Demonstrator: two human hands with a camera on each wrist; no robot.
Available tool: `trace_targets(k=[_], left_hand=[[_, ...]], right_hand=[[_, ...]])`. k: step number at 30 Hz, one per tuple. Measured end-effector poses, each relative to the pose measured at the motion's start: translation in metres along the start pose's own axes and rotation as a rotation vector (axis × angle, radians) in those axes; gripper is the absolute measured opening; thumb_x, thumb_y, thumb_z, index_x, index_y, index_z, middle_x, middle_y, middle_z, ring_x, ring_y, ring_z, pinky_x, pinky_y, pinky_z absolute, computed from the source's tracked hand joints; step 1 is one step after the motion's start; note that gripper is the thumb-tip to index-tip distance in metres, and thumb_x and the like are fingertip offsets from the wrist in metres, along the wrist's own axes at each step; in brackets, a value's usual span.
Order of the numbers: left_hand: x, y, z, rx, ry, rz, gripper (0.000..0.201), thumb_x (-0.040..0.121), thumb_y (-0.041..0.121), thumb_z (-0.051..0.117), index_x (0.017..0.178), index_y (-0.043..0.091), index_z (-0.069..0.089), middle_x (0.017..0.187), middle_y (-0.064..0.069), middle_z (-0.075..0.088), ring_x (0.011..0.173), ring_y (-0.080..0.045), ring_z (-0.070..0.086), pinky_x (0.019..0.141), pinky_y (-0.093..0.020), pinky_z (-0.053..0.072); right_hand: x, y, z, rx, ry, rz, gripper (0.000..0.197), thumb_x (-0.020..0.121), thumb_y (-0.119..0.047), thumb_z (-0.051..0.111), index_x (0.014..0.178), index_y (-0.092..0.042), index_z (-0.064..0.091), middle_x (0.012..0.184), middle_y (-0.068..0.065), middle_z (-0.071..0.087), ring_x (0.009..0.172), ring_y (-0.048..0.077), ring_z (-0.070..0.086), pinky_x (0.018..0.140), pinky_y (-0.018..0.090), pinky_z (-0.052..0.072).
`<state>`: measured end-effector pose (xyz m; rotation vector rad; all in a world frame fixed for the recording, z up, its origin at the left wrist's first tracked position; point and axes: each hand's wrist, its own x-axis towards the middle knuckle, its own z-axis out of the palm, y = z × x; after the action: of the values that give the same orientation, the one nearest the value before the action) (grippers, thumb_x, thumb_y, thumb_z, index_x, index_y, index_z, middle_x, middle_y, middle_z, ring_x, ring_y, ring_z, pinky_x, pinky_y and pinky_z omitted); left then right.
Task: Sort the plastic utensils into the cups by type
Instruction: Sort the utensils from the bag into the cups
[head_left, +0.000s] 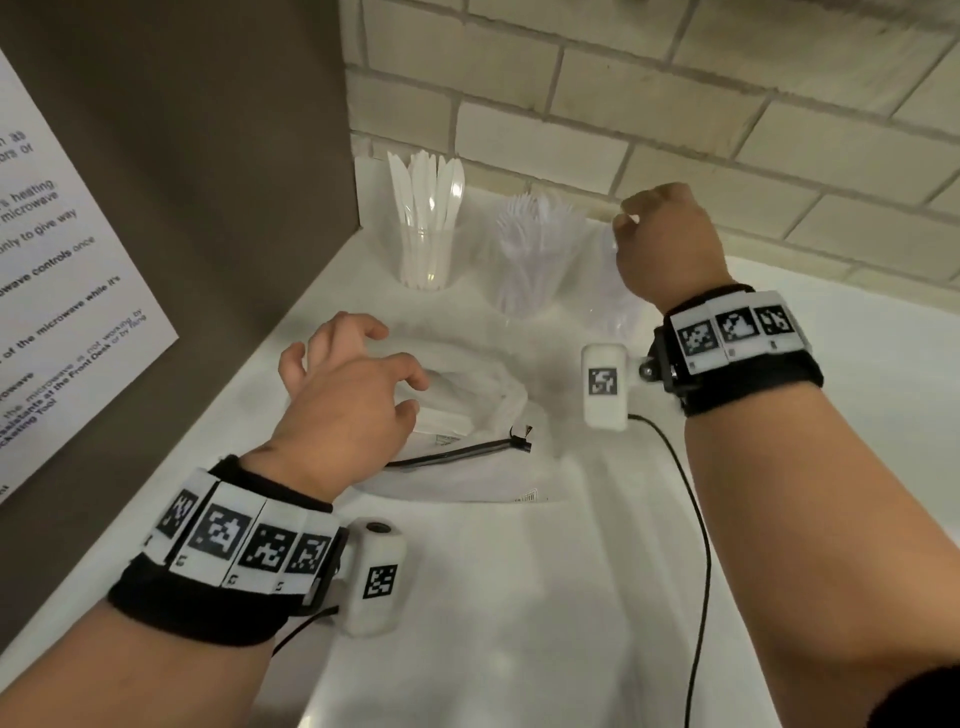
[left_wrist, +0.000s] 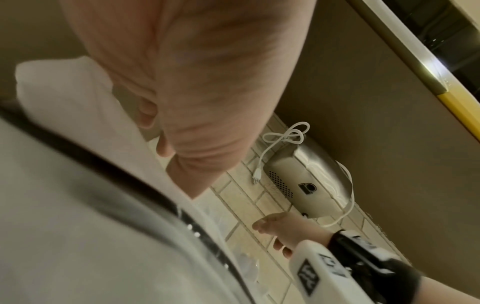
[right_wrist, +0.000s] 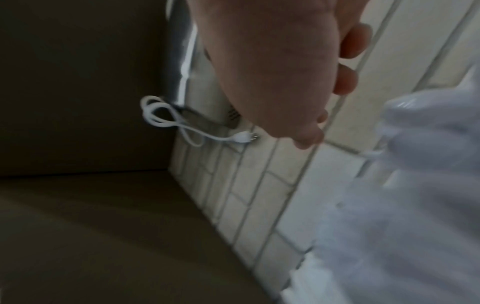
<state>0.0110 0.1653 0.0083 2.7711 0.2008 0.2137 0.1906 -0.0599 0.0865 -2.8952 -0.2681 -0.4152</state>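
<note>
White counter (head_left: 519, 597) runs into a corner of tiled wall. At the left, the left hand (head_left: 348, 395) hovers with fingers spread and half curled, holding nothing, just above the zip bag (head_left: 467, 415); the utensils inside lie flat, but their direction I cannot tell. Behind stand the knife cup (head_left: 428, 254), blades up, and the fork cup (head_left: 530, 270), tines up. At the right, the right hand (head_left: 662, 244) is above a third cup (head_left: 615, 306); whether it pinches something I cannot tell.
</note>
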Motion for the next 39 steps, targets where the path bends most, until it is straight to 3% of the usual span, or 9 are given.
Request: trace_targets(k=[7, 11, 15, 17, 19, 22, 27, 35, 39], left_hand=[[-0.004, -0.004, -0.012, -0.027, -0.220, -0.278, 0.028, 0.090, 0.028, 0.054, 0.112, 0.044, 0.060, 0.155, 0.000, 0.002, 0.143, -0.034, 0.010, 0.109, -0.044, 0.025], [-0.010, -0.002, -0.015, -0.029, -0.375, -0.431, 0.048, 0.087, 0.029, 0.053, 0.132, 0.040, 0.041, 0.155, -0.015, -0.016, 0.080, -0.029, 0.060, 0.075, -0.030, 0.046], [-0.018, -0.006, -0.009, -0.123, -0.461, -0.426, 0.080, 0.078, 0.026, 0.064, 0.145, 0.037, 0.021, 0.143, -0.019, 0.018, 0.065, -0.024, 0.063, 0.063, -0.033, 0.059], [-0.021, -0.006, -0.004, -0.205, -0.487, -0.388, 0.090, 0.073, 0.017, 0.068, 0.145, 0.036, 0.017, 0.124, -0.013, 0.032, 0.070, -0.023, 0.063, 0.056, -0.034, 0.059], [-0.022, -0.004, 0.000, -0.235, -0.478, -0.312, 0.090, 0.073, 0.009, 0.067, 0.143, 0.033, 0.016, 0.117, -0.008, 0.033, 0.073, -0.018, 0.056, 0.050, -0.028, 0.052], [-0.024, -0.002, 0.005, -0.293, -0.397, -0.236, 0.086, 0.076, 0.001, 0.062, 0.143, 0.029, 0.016, 0.128, -0.009, 0.031, 0.077, -0.016, 0.049, 0.057, -0.022, 0.044], [-0.026, -0.002, 0.010, -0.444, -0.225, -0.173, 0.080, 0.076, -0.001, 0.059, 0.142, 0.024, 0.023, 0.134, -0.008, 0.033, 0.101, -0.012, 0.040, 0.076, -0.011, 0.030], [-0.025, -0.002, 0.009, -0.409, -0.239, -0.192, 0.081, 0.074, 0.003, 0.064, 0.140, 0.029, 0.025, 0.136, -0.007, 0.028, 0.089, -0.017, 0.048, 0.071, -0.018, 0.038], [-0.021, -0.005, 0.010, -0.503, -0.296, -0.242, 0.092, 0.074, 0.003, 0.062, 0.143, 0.037, 0.012, 0.117, -0.010, 0.051, 0.090, -0.024, 0.058, 0.059, -0.023, 0.044]], right_hand=[[-0.089, -0.086, 0.004, 0.228, -0.242, -0.409, 0.026, 0.095, -0.014, 0.049, 0.114, -0.014, 0.067, 0.114, 0.005, 0.064, 0.099, 0.022, 0.061, 0.085, 0.022, 0.040], [-0.112, -0.103, 0.031, 0.085, -0.601, -0.505, 0.033, 0.087, -0.024, 0.064, 0.118, -0.012, 0.063, 0.114, 0.006, 0.065, 0.105, 0.025, 0.060, 0.084, 0.025, 0.043], [-0.124, -0.104, 0.036, -0.092, -0.839, -0.526, 0.066, 0.076, -0.041, 0.075, 0.127, -0.007, 0.054, 0.121, 0.009, 0.062, 0.107, 0.026, 0.060, 0.090, 0.034, 0.050], [-0.130, -0.106, 0.036, -0.149, -0.917, -0.544, 0.072, 0.073, -0.047, 0.077, 0.126, -0.005, 0.054, 0.119, 0.009, 0.062, 0.103, 0.025, 0.061, 0.080, 0.027, 0.050], [-0.136, -0.109, 0.040, -0.205, -0.931, -0.574, 0.076, 0.071, -0.050, 0.077, 0.126, -0.004, 0.051, 0.116, 0.009, 0.059, 0.095, 0.022, 0.058, 0.071, 0.025, 0.044], [-0.138, -0.111, 0.051, -0.076, -0.900, -0.432, 0.088, 0.060, -0.047, 0.086, 0.126, -0.011, 0.041, 0.107, 0.002, 0.051, 0.096, 0.019, 0.053, 0.083, 0.031, 0.051], [-0.127, -0.109, 0.063, 0.062, -0.924, -0.226, 0.063, 0.051, -0.044, 0.089, 0.100, -0.012, 0.064, 0.091, 0.000, 0.069, 0.084, 0.021, 0.066, 0.082, 0.036, 0.057], [-0.123, -0.100, 0.071, 0.332, -0.896, -0.099, 0.048, 0.053, -0.017, 0.083, 0.097, -0.017, 0.066, 0.091, 0.001, 0.070, 0.082, 0.019, 0.067, 0.081, 0.036, 0.058], [-0.123, -0.097, 0.063, 0.509, -0.941, -0.142, 0.051, 0.057, -0.016, 0.085, 0.103, -0.023, 0.063, 0.098, -0.003, 0.070, 0.090, 0.014, 0.066, 0.085, 0.030, 0.054]])
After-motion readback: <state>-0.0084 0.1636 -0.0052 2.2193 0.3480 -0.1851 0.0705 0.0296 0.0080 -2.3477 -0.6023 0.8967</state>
